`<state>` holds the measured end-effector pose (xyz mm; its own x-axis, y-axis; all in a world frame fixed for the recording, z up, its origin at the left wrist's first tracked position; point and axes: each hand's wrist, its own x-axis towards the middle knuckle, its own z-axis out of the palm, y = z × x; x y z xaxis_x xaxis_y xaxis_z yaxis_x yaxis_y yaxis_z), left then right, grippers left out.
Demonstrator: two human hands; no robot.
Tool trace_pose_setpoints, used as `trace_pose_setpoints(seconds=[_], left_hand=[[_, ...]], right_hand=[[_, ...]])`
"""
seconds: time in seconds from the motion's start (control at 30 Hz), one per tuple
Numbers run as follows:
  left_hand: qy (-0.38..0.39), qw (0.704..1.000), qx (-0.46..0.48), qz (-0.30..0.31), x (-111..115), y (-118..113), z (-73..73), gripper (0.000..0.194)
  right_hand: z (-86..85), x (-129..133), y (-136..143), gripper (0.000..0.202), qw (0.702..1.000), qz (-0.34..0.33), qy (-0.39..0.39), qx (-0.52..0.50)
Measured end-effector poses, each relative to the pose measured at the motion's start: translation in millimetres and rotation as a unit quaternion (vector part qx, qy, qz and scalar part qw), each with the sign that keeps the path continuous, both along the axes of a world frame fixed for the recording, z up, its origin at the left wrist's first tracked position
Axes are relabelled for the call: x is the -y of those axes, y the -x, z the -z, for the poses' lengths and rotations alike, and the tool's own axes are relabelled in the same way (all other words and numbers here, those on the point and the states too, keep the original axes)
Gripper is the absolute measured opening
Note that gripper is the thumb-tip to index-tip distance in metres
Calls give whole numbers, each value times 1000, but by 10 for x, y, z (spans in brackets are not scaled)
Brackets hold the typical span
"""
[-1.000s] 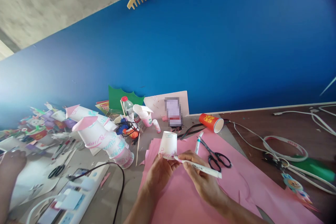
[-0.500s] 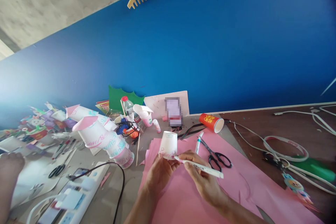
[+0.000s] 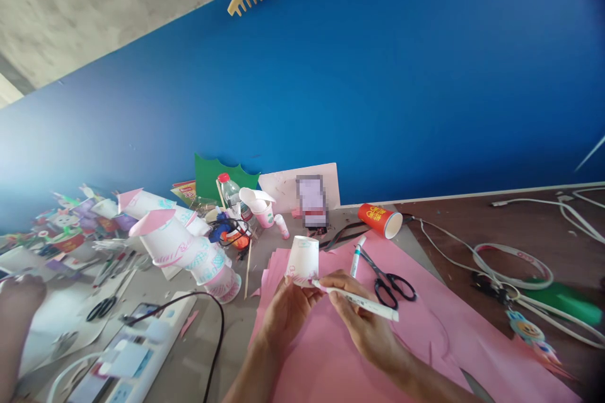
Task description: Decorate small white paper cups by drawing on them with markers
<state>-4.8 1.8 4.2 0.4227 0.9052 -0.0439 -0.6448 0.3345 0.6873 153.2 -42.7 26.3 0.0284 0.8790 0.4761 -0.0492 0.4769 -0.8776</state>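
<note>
A white paper cup (image 3: pixel 304 257) with pink markings near its lower edge is upside down in my left hand (image 3: pixel 286 312), whose fingers hold it from below. My right hand (image 3: pixel 362 318) grips a white marker (image 3: pixel 366 303), its pink tip touching or very near the cup's lower right edge. Beneath both hands lies pink paper (image 3: pixel 326 359). Black-handled scissors (image 3: pixel 390 283) and a second marker (image 3: pixel 357 258) with a teal band rest on the paper, beyond my right hand.
Stacked decorated cups (image 3: pixel 189 249) lean at the left, near a power strip (image 3: pixel 155 343) and a black cable (image 3: pixel 222 327). A red cup (image 3: pixel 380 221) lies behind the scissors. Another person's hand (image 3: pixel 23 302) is at the far left. White cables (image 3: pixel 513 264) lie at the right.
The marker in my right hand has shifted very slightly left along the cup's edge. The other person's hand at the far left has moved a little. The cup stays in my left hand.
</note>
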Motion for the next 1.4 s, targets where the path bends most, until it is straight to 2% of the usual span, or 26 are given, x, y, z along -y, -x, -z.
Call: trace_pose_setpoints(seconds=[0.27, 0.5, 0.7, 0.93, 1.4], left_hand=[[3, 1000, 4, 4, -6, 5, -3, 47], [1, 1000, 10, 4, 9, -1, -51, 34], [-7, 1000, 8, 6, -6, 8, -69, 37], [-10, 1000, 16, 8, 10, 5, -73, 39], [-4, 1000, 30, 2, 1, -5, -58, 34]], right_hand=[[-6, 0, 2, 20, 1000, 4, 9, -14], [6, -3, 4, 25, 999, -2, 30, -33], [40, -20, 6, 28, 998, 3, 55, -36], [65, -34, -2, 21, 999, -6, 33, -35], [33, 5, 10, 20, 999, -25, -9, -22]])
